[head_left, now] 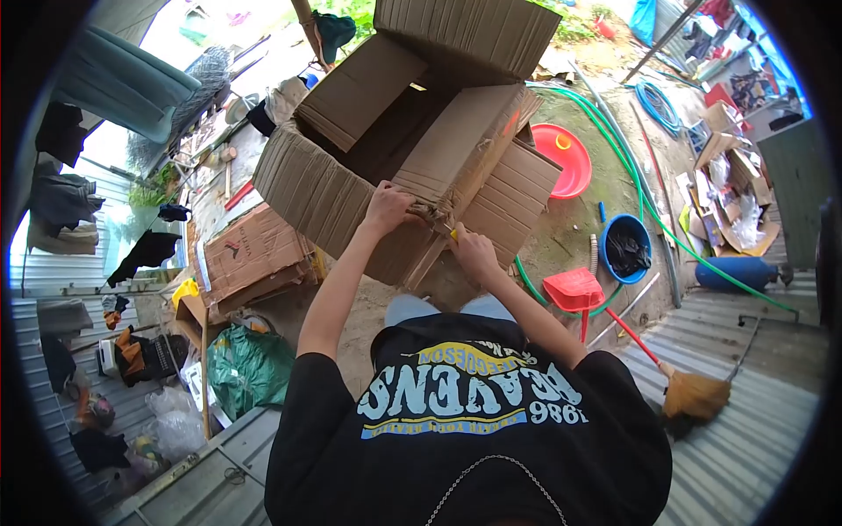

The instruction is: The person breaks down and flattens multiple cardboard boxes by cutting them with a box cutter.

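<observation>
A large open cardboard box [298,188] with its flaps spread stands tilted in front of me. My left hand [388,209] grips the torn upper edge near the box's closest corner. Just to the right, my right hand [474,254] is closed around a small yellow tool [454,234], whose tip meets the cardboard at that corner. The tool's exact kind is too small to tell. The cardboard at the corner looks ragged, and a side flap hangs down to the right of it.
Flattened cardboard [254,254] and a green bag [250,368] lie left. Right are a red basin [574,158], a blue bucket [605,254], a red dustpan [574,287], a broom [697,394], a green hose [618,145] and a blue cylinder [737,272].
</observation>
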{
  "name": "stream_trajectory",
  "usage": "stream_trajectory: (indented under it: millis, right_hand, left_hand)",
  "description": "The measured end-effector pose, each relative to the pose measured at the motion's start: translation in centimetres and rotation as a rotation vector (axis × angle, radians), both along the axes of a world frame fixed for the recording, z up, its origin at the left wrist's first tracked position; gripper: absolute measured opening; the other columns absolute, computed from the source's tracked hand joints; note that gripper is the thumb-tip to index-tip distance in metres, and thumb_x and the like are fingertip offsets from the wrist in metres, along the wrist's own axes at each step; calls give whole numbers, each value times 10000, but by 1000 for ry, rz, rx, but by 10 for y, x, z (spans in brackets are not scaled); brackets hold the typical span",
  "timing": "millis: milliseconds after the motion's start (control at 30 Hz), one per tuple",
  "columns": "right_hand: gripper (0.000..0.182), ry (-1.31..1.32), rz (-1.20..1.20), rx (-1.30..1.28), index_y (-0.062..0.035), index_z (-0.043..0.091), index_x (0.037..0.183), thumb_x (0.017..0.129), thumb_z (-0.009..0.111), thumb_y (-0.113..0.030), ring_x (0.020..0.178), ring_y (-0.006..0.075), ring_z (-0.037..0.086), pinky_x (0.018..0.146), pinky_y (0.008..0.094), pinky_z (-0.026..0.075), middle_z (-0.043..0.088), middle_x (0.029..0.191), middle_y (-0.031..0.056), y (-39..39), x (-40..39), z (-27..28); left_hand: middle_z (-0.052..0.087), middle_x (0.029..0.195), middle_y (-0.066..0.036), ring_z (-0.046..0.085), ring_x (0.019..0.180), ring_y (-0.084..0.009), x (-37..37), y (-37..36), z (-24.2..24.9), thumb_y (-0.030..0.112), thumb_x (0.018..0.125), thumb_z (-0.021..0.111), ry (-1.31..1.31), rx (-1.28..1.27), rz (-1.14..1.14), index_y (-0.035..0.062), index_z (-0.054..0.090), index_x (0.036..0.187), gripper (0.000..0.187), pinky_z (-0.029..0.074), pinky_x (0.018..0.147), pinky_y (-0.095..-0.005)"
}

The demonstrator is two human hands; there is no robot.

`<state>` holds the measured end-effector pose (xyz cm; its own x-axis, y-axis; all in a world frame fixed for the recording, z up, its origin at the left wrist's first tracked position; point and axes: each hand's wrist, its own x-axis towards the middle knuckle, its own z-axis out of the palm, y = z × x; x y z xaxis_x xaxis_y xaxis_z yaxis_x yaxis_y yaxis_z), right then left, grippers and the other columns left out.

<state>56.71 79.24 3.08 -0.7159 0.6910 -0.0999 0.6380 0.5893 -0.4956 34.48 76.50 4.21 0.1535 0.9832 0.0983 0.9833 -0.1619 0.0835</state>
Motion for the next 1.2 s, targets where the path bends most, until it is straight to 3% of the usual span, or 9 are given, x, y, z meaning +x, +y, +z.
stream_trajectory:
  millis: [200, 367, 600, 800, 967, 1033, 1100, 1167, 1200]
  right_hand:
    - [233, -18, -150, 45, -23, 460, 853, 820, 481, -253, 626, 361, 582, 567, 442, 464, 583, 652, 198, -11, -11, 3]
    - [147, -48, -128, 153, -19, 490, 791, 785, 483, -165, 651, 336, 604, 569, 417, 483, 596, 676, 195, 10, -62, -17]
    - [119, 38, -149, 167, -17, 458, 817, 785, 469, -131, 637, 353, 598, 563, 430, 481, 592, 664, 191, 0, -61, -10]
    - [113, -91, -276, 66, -13, 434, 856, 796, 439, -108, 671, 359, 596, 584, 442, 476, 589, 716, 229, -16, -29, 0]
    - [324, 49, -314, -42, 8, 418, 956, 790, 537, -244, 710, 373, 588, 608, 450, 466, 576, 709, 239, -11, 3, 45]
    - [512, 333, -510, -125, 19, 384, 1043, 744, 603, -334, 800, 394, 565, 661, 454, 453, 550, 846, 266, 30, -13, 48]
    - [639, 303, -702, 51, 43, 328, 1095, 706, 640, -356, 846, 386, 556, 701, 435, 461, 513, 960, 271, 73, -47, 31]
    - [652, 165, -861, -17, 60, 292, 1109, 684, 655, -277, 874, 371, 557, 732, 413, 472, 481, 1032, 258, 100, -80, 32]
    - [652, 168, -857, -19, 60, 292, 1109, 684, 655, -277, 874, 371, 557, 732, 413, 472, 481, 1032, 258, 112, -87, 26]
  left_hand:
    - [610, 665, -14, 576, 709, -152, 1, 1, -14, 530, 617, 579, -5, 82, -44, 128, 615, 649, 405, 363, 762, -313]
    - [574, 533, -30, 576, 591, -160, 0, -14, -32, 532, 668, 550, 71, 141, 80, 137, 615, 577, 410, 370, 711, -307]
    - [592, 576, -16, 580, 632, -143, -12, -10, -15, 504, 674, 567, -26, 194, 43, 149, 615, 598, 365, 352, 746, -322]
    - [604, 611, -5, 588, 667, -147, 5, 15, -4, 560, 663, 538, 59, -11, 46, 156, 628, 649, 413, 338, 756, -332]
    - [623, 736, -55, 583, 768, -170, -6, 18, 2, 577, 656, 537, 25, -115, 89, 148, 637, 752, 451, 339, 782, -337]
    - [623, 771, -67, 587, 776, -179, -4, 16, -2, 586, 672, 522, -51, -6, 20, 135, 634, 797, 481, 346, 771, -340]
    - [623, 805, -80, 590, 785, -189, 1, 12, 3, 595, 687, 507, -112, 101, -51, 123, 630, 842, 512, 353, 760, -344]
    - [607, 821, -130, 580, 828, -216, 22, 16, 21, 519, 682, 583, -27, -283, 4, 60, 595, 891, 504, 360, 768, -367]
    - [607, 821, -130, 580, 828, -216, 31, 17, 18, 519, 682, 583, -25, -283, 9, 60, 595, 891, 504, 360, 768, -367]
